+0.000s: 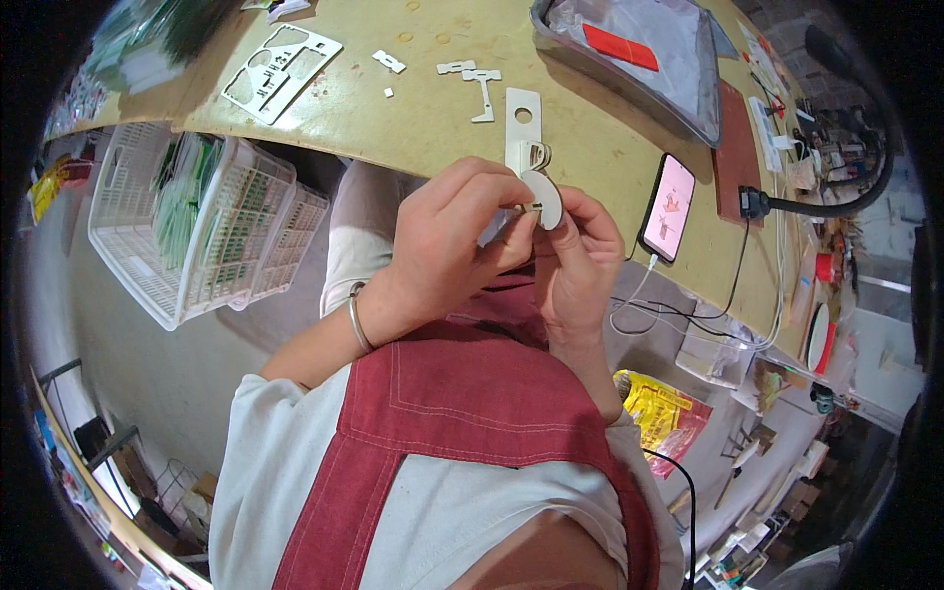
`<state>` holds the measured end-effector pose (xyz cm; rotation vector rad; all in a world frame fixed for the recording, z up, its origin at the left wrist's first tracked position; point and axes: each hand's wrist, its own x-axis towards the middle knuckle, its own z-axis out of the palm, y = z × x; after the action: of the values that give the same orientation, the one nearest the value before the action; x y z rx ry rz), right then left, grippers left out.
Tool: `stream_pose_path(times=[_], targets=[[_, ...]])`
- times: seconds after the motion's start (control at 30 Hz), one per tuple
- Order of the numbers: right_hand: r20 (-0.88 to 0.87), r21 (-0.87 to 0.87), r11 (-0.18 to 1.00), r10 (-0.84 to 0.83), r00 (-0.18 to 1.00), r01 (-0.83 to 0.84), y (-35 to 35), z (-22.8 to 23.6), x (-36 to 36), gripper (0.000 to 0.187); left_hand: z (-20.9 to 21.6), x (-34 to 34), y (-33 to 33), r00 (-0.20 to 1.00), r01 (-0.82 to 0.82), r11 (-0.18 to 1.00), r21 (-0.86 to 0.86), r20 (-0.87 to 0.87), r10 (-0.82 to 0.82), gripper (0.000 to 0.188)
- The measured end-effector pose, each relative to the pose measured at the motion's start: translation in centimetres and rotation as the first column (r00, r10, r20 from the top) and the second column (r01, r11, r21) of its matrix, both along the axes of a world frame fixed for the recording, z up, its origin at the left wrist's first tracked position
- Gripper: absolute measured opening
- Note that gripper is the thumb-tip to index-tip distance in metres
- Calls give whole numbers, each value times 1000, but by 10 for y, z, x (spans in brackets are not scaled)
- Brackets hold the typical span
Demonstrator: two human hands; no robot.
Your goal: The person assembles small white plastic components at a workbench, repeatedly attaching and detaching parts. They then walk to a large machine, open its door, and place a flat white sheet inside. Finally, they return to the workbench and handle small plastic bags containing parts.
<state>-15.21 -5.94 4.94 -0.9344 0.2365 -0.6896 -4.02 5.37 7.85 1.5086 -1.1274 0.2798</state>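
Over the front edge of the table, my right hand (580, 261) grips a white round disc (549, 200) between thumb and fingers. My left hand (452, 226) is closed against the disc's left side, its fingertips pinching a tiny piece at a small slot there; the piece is too small to name. Just beyond the fingers lies a flat white strip with a round hole (523, 130), and a small curved white part (535, 155) sits at its near end. Farther off are several small flat white pieces (482, 94) and a white sheet with cut-outs (313, 51).
A lit phone (667, 208) with a white cable lies right of my hands. Behind it stands a grey tray (629, 84) holding a red packet (620, 47). White plastic baskets (261, 221) stand below the table's left side. A black cable (826, 207) crosses the right edge.
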Motion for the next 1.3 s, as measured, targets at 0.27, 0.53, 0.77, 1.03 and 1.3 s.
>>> stream_pose_path(times=[0.27,0.53,0.77,1.03,1.3], targets=[[-91,-289,955,-91,992,61,5,12,5,16,-14,-15,-1,702,121,969,-214,-672,-236,13],[-184,-519,851,-206,961,83,5,14,4,13,-28,-8,1,265,183,918,-352,-882,-391,14],[-212,-642,761,-288,934,89,8,18,4,12,-33,-10,7,389,226,939,-259,-860,-331,14],[-157,-863,502,-375,914,58,9,39,3,11,-35,-10,10,435,301,908,-291,-805,-402,15],[-85,-914,400,-368,926,75,5,36,-1,13,-36,-11,14,546,399,885,-238,-714,-438,16]])
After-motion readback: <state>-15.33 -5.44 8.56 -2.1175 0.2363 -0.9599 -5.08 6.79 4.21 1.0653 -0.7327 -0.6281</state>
